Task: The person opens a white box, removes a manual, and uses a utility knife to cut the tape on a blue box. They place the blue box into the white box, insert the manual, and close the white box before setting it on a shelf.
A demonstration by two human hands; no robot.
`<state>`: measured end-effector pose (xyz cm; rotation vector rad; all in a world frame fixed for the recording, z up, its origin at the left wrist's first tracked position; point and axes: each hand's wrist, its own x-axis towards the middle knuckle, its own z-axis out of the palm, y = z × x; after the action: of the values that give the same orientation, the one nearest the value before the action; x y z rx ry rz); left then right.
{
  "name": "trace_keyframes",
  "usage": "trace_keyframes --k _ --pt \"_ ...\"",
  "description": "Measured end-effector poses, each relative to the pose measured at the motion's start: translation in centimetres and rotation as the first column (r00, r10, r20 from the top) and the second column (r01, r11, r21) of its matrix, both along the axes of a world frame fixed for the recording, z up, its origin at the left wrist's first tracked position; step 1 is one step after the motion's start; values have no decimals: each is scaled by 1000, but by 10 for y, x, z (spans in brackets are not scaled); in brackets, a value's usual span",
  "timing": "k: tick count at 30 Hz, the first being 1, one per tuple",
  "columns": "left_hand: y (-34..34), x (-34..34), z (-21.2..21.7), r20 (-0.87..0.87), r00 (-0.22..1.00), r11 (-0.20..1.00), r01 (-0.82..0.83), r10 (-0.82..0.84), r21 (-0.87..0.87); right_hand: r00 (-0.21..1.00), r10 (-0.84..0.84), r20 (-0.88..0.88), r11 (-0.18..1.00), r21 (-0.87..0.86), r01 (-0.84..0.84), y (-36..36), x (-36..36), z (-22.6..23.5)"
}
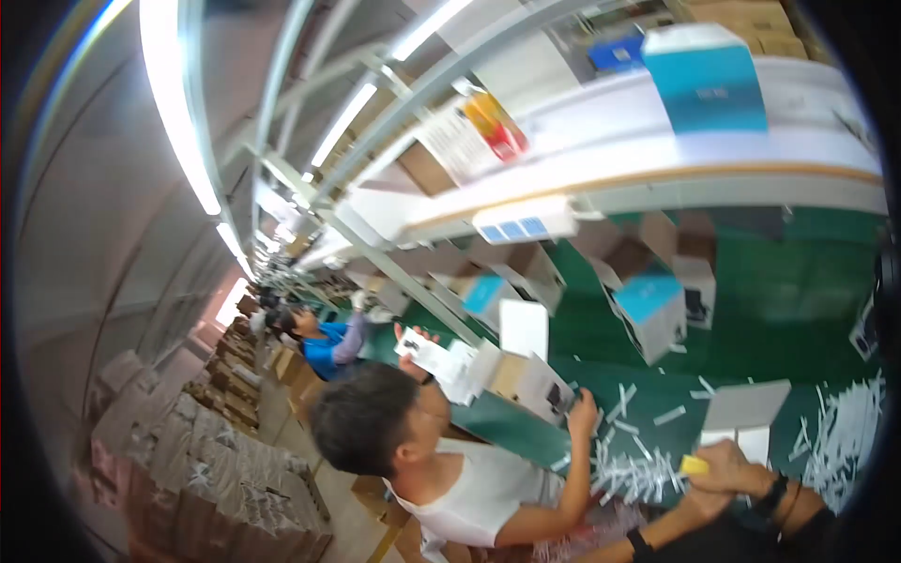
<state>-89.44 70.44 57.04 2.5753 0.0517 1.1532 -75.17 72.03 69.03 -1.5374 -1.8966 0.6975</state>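
Note:
My two hands meet at the lower right, one overlapping the other, over the green bench. My right hand [725, 466] has its fingers closed, with a small yellow object [694, 465] at them; its kind is too blurred to tell. My left hand [702, 505] comes up from below, against the right one, and its fingers are hidden. Just beyond my hands stands a white box [748, 413] with its flap raised. Thin white paper strips [638, 472] lie scattered left of my hands, and a bigger pile of strips [849, 441] lies to the right.
At my left a co-worker in a white top [469, 493] handles an open white carton [532, 385] and a white piece. Several open boxes with blue panels [648, 298] stand across the green bench [751, 272]. A blue-and-white box [706, 84] sits on the upper shelf [601, 117].

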Motion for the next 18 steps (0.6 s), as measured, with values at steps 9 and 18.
trace_keyframes --k 9,18 --pt "5 0 60 -70 997 988 -47 37 -148 887 -376 270 907 -88 411 -110 152 40" --pt "20 -2 57 -333 943 979 -56 -13 -198 515 -798 -312 591 -242 769 -1 111 61"
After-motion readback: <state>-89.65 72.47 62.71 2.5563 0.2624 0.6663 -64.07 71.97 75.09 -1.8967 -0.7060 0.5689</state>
